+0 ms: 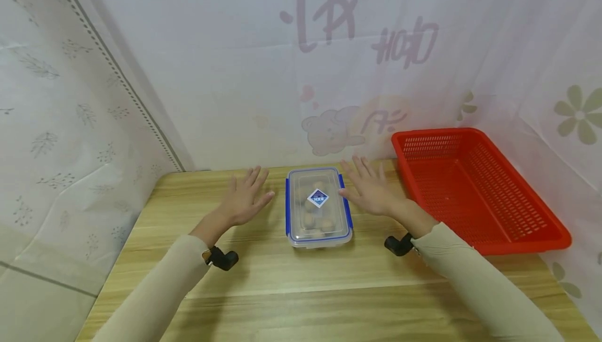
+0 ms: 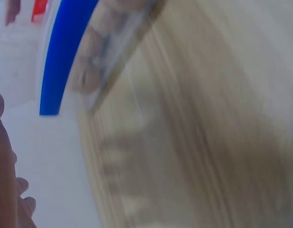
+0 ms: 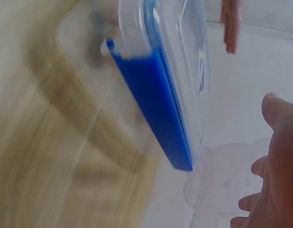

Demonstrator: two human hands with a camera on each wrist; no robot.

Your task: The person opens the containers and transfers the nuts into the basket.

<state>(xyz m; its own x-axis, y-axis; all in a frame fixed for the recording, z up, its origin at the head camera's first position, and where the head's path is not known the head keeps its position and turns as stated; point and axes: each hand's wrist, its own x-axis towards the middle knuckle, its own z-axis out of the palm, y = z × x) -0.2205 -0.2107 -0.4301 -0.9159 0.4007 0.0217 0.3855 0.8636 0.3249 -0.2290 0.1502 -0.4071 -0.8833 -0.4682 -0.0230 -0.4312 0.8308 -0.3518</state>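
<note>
A clear plastic food container [image 1: 301, 221] with a lid, blue side clips and a blue-and-white label [image 1: 318, 197] sits on the wooden table. Several round tan things [image 1: 327, 224] show inside it. To its left in the head view is my left hand [image 1: 243, 201], fingers spread and straight, holding nothing. My right hand [image 1: 371, 190] is at the opposite side, fingers also spread, its thumb tip overlapping the container's right edge in this view. Both wrist views show a blue clip [image 2: 65, 57] lying flat against the container's side; the right one [image 3: 153, 99] appears larger.
A red plastic basket [image 1: 547, 216] with slotted sides stands on the right of the table [image 1: 301, 310]. Printed white curtains [image 1: 226, 70] hang behind the table and along both sides. A black wrist mount [image 1: 223, 259] is on the left wrist, another [image 1: 398, 245] on the right.
</note>
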